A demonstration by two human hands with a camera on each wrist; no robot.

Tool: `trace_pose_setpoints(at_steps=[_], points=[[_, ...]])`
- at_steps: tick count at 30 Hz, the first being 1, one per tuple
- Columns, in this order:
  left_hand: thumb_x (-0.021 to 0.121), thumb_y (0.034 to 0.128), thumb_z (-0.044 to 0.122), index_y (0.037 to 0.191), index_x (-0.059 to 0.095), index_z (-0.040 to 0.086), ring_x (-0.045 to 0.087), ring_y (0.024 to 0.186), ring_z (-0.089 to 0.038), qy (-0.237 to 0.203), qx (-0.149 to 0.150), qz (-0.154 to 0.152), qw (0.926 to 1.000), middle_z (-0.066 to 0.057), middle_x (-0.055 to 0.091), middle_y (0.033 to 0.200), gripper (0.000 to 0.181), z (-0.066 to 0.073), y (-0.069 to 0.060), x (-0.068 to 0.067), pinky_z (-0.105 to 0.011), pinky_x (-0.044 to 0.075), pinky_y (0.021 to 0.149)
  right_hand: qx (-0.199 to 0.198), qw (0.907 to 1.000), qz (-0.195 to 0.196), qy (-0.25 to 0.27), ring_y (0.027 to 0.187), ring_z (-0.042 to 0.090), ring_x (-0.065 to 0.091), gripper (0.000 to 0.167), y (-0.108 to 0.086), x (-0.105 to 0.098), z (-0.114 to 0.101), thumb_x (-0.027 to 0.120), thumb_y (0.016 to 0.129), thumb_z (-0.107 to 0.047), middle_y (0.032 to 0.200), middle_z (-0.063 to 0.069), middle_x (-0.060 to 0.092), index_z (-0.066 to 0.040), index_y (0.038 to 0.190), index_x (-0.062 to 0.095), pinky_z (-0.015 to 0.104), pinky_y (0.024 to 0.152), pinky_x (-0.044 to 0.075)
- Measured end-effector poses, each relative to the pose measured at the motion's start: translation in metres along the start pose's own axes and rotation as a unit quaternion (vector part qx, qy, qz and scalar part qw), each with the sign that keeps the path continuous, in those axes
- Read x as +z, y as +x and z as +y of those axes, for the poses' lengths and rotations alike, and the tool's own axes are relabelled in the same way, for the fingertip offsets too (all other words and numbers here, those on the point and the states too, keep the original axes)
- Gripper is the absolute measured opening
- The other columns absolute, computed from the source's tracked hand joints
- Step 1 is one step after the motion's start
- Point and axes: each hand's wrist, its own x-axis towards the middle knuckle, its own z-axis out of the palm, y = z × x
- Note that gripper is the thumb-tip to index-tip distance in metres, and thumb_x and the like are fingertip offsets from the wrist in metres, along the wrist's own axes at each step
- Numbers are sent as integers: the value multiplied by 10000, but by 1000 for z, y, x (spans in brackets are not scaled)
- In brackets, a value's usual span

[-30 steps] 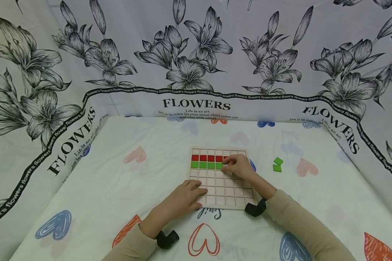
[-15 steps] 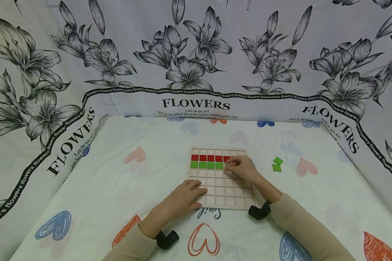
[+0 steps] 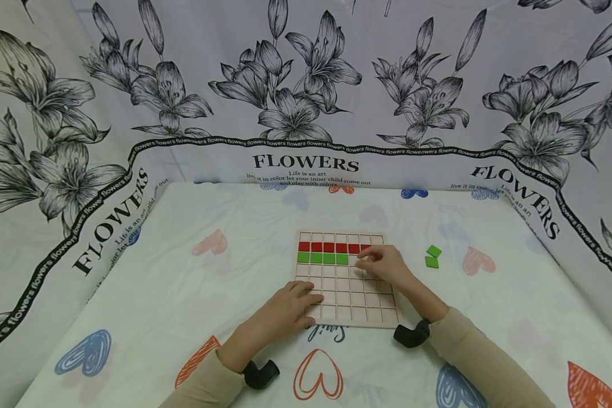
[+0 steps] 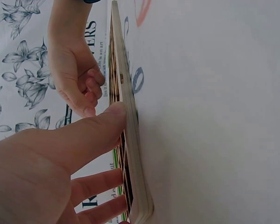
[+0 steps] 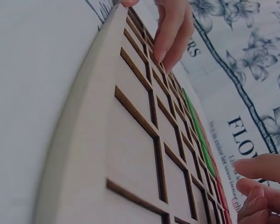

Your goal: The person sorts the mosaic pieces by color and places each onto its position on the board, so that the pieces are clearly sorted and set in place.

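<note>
A square wooden grid board (image 3: 328, 297) lies on the cloth. One row holds several red tiles (image 3: 328, 247); the row below has several green tiles (image 3: 323, 258) on its left side. My left hand (image 3: 285, 306) rests on the board's left front corner, fingers on the grid and, in the left wrist view, thumb (image 4: 113, 119) against the frame edge. Over the right part of the green row hovers my right hand (image 3: 387, 265), thumb and index apart and other fingers loosely curled. No tile shows between its fingers (image 5: 254, 166) in the right wrist view.
Two loose green tiles (image 3: 432, 262) lie on the cloth right of the board. The white cloth (image 3: 245, 243) carries printed hearts. A flower-printed curtain (image 3: 306, 113) stands behind and at both sides. A black wrist band piece (image 3: 412, 334) sits at the right cuff.
My right hand has slid a little to the right along the rows, uncovering more of the red tiles. The left hand, board and loose green tiles stay put.
</note>
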Motion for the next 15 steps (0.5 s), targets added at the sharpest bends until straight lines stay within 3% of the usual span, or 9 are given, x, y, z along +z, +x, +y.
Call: trace_pose_setpoints(at_steps=[15], points=[[663, 891, 335, 1278, 609, 141, 502, 1275, -287, 19, 16, 34, 10000, -118, 548, 1357, 437, -1, 1, 1, -434, 461, 1042, 201, 9994, 205, 206, 623, 91, 424, 288, -4, -21, 10, 710, 867, -195, 680, -44, 493, -2, 1080, 701, 212, 509, 371]])
